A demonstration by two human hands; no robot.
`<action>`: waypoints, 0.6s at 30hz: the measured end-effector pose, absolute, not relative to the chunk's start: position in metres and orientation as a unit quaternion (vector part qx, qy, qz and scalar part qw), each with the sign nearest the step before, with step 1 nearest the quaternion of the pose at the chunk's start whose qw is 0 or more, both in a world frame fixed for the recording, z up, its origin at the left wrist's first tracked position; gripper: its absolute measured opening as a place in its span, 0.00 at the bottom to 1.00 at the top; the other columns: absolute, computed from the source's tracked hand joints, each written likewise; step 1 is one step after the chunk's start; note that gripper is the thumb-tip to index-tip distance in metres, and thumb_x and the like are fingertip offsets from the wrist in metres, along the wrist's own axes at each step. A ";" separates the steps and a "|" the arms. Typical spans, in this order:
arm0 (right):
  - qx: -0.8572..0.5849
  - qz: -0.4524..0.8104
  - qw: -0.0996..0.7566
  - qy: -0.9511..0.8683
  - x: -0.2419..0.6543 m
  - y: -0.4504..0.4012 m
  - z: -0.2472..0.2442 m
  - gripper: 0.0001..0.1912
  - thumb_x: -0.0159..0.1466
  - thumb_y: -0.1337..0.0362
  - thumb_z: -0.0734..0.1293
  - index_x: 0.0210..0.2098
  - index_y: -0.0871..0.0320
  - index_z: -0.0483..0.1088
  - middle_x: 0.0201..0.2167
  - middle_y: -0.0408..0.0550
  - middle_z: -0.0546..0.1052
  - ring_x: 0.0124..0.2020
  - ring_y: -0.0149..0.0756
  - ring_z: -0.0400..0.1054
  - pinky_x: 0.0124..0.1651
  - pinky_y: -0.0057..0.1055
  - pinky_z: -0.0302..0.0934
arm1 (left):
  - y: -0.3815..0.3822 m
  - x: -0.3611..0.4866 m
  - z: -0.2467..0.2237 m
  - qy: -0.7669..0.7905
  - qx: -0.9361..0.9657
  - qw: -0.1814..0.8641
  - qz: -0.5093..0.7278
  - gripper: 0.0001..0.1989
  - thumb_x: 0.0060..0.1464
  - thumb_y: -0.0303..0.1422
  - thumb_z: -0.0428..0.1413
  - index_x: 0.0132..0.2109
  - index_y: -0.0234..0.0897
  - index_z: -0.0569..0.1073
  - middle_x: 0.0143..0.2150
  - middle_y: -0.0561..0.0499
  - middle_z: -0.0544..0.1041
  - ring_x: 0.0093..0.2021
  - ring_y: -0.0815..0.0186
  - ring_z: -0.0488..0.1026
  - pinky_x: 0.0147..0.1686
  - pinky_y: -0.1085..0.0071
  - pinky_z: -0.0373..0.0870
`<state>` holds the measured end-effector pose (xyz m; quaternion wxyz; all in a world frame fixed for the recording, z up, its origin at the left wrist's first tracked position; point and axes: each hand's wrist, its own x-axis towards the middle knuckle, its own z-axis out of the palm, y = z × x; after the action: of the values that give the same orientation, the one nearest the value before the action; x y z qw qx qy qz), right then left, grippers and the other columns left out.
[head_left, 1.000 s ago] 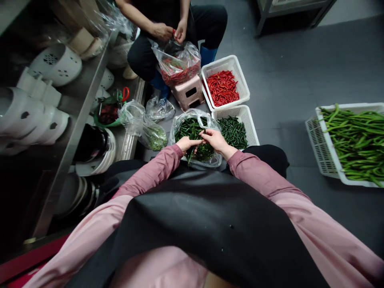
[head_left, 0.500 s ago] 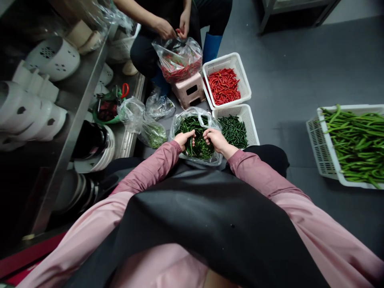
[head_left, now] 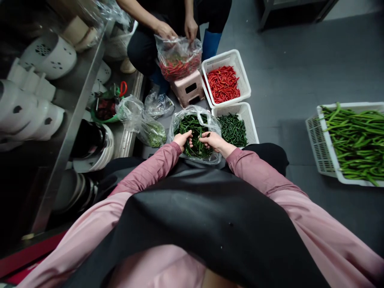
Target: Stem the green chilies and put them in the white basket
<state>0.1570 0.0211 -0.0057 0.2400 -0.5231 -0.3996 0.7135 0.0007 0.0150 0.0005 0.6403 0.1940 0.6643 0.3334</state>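
Observation:
A clear plastic bag point(head_left: 177, 120) full of thin dark green chilies point(head_left: 192, 122) stands open between my knees. Over its left side, my left hand point(head_left: 183, 141) is closed around green chilies, mostly hidden by the fingers. Opposite it, my right hand point(head_left: 213, 142) pinches a slim green chili between thumb and forefinger, its fingertips a short way from the left hand. Just beyond my right hand, a white basket point(head_left: 251, 122) contains loose green chilies point(head_left: 232, 130).
Behind it is another white basket point(head_left: 244, 82) with red chilies point(head_left: 223, 84). A co-worker's hands point(head_left: 177, 31) work at a bag of red chilies point(head_left: 180, 66) on a pink stool point(head_left: 187, 88). Long green peppers point(head_left: 357, 144) fill a basket at right. A metal shelf point(head_left: 75, 116) with crockery runs along the left.
My right hand has moved slightly left, towards my left hand, its fingers now extended in a pinch. The co-worker's hands have moved apart above the red chili bag.

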 end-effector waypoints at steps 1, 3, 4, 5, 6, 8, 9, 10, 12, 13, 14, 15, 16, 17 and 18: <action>-0.505 0.728 0.260 -0.385 0.159 0.023 -0.005 0.11 0.50 0.68 0.70 0.28 0.59 0.63 0.13 0.34 0.59 0.14 0.22 0.51 0.17 0.22 0.44 | 0.013 -0.003 0.001 0.650 0.202 0.662 0.313 0.13 0.47 0.38 0.60 0.28 0.31 0.70 0.17 0.54 0.66 0.16 0.73 0.63 0.21 0.72 0.67; -0.469 0.747 0.300 -0.363 0.160 0.026 -0.004 0.10 0.50 0.69 0.70 0.29 0.59 0.63 0.14 0.36 0.61 0.14 0.22 0.51 0.17 0.21 0.44 | 0.008 -0.007 0.003 0.607 0.227 0.713 0.268 0.12 0.46 0.37 0.62 0.30 0.30 0.72 0.20 0.51 0.70 0.18 0.72 0.65 0.19 0.73 0.66; -0.460 0.750 0.314 -0.357 0.160 0.027 -0.004 0.10 0.50 0.69 0.69 0.29 0.60 0.63 0.15 0.36 0.62 0.15 0.22 0.52 0.17 0.21 0.44 | 0.006 -0.006 0.003 0.588 0.245 0.728 0.254 0.12 0.45 0.36 0.62 0.30 0.30 0.72 0.21 0.50 0.71 0.18 0.72 0.66 0.19 0.73 0.65; -0.459 0.749 0.322 -0.354 0.160 0.027 -0.004 0.09 0.50 0.69 0.69 0.29 0.60 0.63 0.16 0.37 0.63 0.15 0.22 0.52 0.18 0.22 0.45 | 0.004 -0.004 0.004 0.577 0.267 0.730 0.252 0.12 0.44 0.36 0.63 0.30 0.30 0.72 0.21 0.50 0.71 0.18 0.72 0.66 0.19 0.74 0.65; -0.464 0.743 0.324 -0.358 0.159 0.026 -0.004 0.09 0.51 0.68 0.68 0.28 0.59 0.63 0.17 0.37 0.63 0.16 0.23 0.52 0.18 0.22 0.46 | 0.003 -0.002 0.005 0.574 0.289 0.721 0.258 0.12 0.43 0.36 0.64 0.29 0.30 0.72 0.20 0.51 0.70 0.17 0.72 0.65 0.18 0.74 0.64; -0.495 0.702 0.331 -0.390 0.158 0.023 -0.003 0.07 0.52 0.67 0.67 0.28 0.59 0.62 0.18 0.39 0.63 0.18 0.25 0.55 0.21 0.24 0.49 | 0.002 0.004 0.007 0.583 0.326 0.693 0.272 0.13 0.41 0.36 0.65 0.26 0.30 0.71 0.17 0.53 0.68 0.15 0.73 0.63 0.17 0.74 0.62; -0.515 0.664 0.340 -0.423 0.158 0.021 -0.001 0.07 0.52 0.66 0.67 0.28 0.58 0.62 0.20 0.39 0.64 0.21 0.27 0.57 0.24 0.26 0.53 | 0.003 0.006 0.007 0.592 0.338 0.678 0.276 0.13 0.40 0.35 0.65 0.25 0.31 0.71 0.16 0.54 0.67 0.14 0.74 0.62 0.17 0.74 0.61; -0.529 0.616 0.352 -0.465 0.158 0.019 0.000 0.07 0.51 0.67 0.67 0.28 0.58 0.63 0.22 0.41 0.65 0.24 0.30 0.59 0.28 0.28 0.56 | 0.003 0.008 0.007 0.604 0.345 0.664 0.275 0.13 0.40 0.35 0.65 0.24 0.31 0.70 0.15 0.54 0.66 0.14 0.74 0.61 0.16 0.74 0.60; -0.530 0.515 0.381 -0.556 0.159 0.016 0.004 0.07 0.50 0.68 0.67 0.29 0.57 0.63 0.28 0.44 0.68 0.33 0.35 0.62 0.38 0.32 0.58 | 0.005 0.009 0.005 0.634 0.342 0.640 0.267 0.14 0.39 0.34 0.66 0.24 0.31 0.69 0.14 0.54 0.66 0.12 0.74 0.60 0.15 0.74 0.59; -0.520 0.476 0.394 -0.590 0.159 0.015 0.006 0.07 0.50 0.69 0.66 0.29 0.57 0.64 0.31 0.46 0.69 0.37 0.36 0.62 0.43 0.33 0.57 | 0.005 0.009 0.004 0.646 0.332 0.635 0.263 0.14 0.39 0.35 0.66 0.23 0.31 0.69 0.13 0.54 0.65 0.12 0.74 0.60 0.15 0.74 0.59; -0.511 0.454 0.402 -0.609 0.160 0.015 0.008 0.07 0.50 0.70 0.65 0.29 0.57 0.64 0.33 0.46 0.69 0.39 0.37 0.62 0.45 0.34 0.57 | 0.006 0.007 0.004 0.650 0.317 0.640 0.259 0.14 0.39 0.35 0.66 0.23 0.31 0.69 0.13 0.54 0.65 0.13 0.73 0.60 0.15 0.73 0.60; -0.508 0.450 0.403 -0.614 0.161 0.015 0.009 0.06 0.50 0.71 0.64 0.29 0.57 0.64 0.32 0.46 0.69 0.39 0.37 0.62 0.45 0.34 0.56 | 0.007 0.005 0.003 0.644 0.298 0.656 0.256 0.14 0.41 0.37 0.65 0.24 0.31 0.70 0.14 0.54 0.66 0.13 0.73 0.61 0.16 0.74 0.61; -0.512 0.466 0.394 -0.605 0.162 0.017 0.009 0.05 0.51 0.71 0.62 0.28 0.57 0.64 0.30 0.46 0.69 0.37 0.37 0.62 0.44 0.33 0.57 | 0.009 0.002 0.003 0.627 0.278 0.682 0.255 0.14 0.42 0.38 0.64 0.25 0.31 0.71 0.15 0.53 0.67 0.15 0.73 0.63 0.16 0.74 0.63; -0.520 0.497 0.376 -0.584 0.163 0.018 0.008 0.04 0.51 0.71 0.61 0.27 0.57 0.64 0.27 0.45 0.69 0.33 0.36 0.63 0.40 0.32 0.57 | 0.010 -0.001 0.004 0.603 0.261 0.708 0.258 0.15 0.44 0.40 0.63 0.28 0.30 0.72 0.17 0.52 0.68 0.16 0.72 0.64 0.17 0.74 0.64; -0.525 0.537 0.354 -0.558 0.163 0.020 0.008 0.04 0.52 0.71 0.59 0.25 0.58 0.64 0.23 0.44 0.68 0.29 0.34 0.62 0.37 0.31 0.57 | 0.012 -0.003 0.005 0.579 0.247 0.731 0.263 0.15 0.45 0.41 0.62 0.31 0.30 0.74 0.20 0.51 0.70 0.18 0.72 0.66 0.18 0.74 0.66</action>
<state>0.1632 0.0199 0.0075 0.3542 -0.5245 -0.5577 0.5370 -0.0033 0.0121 0.0050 0.7310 0.2474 0.5792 0.2627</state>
